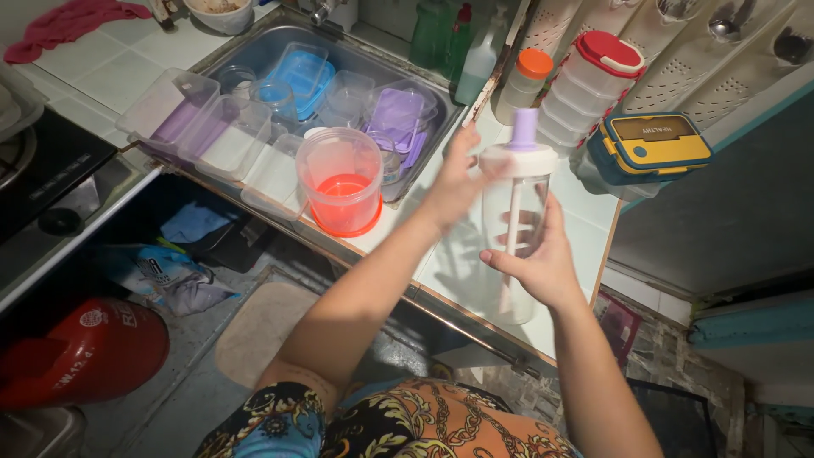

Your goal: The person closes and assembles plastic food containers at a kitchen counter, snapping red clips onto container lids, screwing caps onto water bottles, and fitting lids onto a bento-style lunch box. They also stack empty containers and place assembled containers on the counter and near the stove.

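A tall clear plastic bottle (pixel 517 212) with a white lid and a lilac spout stands upright in front of me, a white rod inside it. My right hand (pixel 538 263) grips its lower body. My left hand (pixel 454 182) is blurred at the lid's left side, fingers touching the cap. Both hands hover above the white tiled counter (pixel 585 220) right of the sink.
A steel sink (pixel 254 47) holds several clear, blue and purple plastic containers. A clear jar with a red base (pixel 341 182) sits at the sink's edge. Stacked containers, a blue-and-yellow lunch box (pixel 649 146) and bottles stand behind. A red gas cylinder (pixel 76 352) lies at the lower left.
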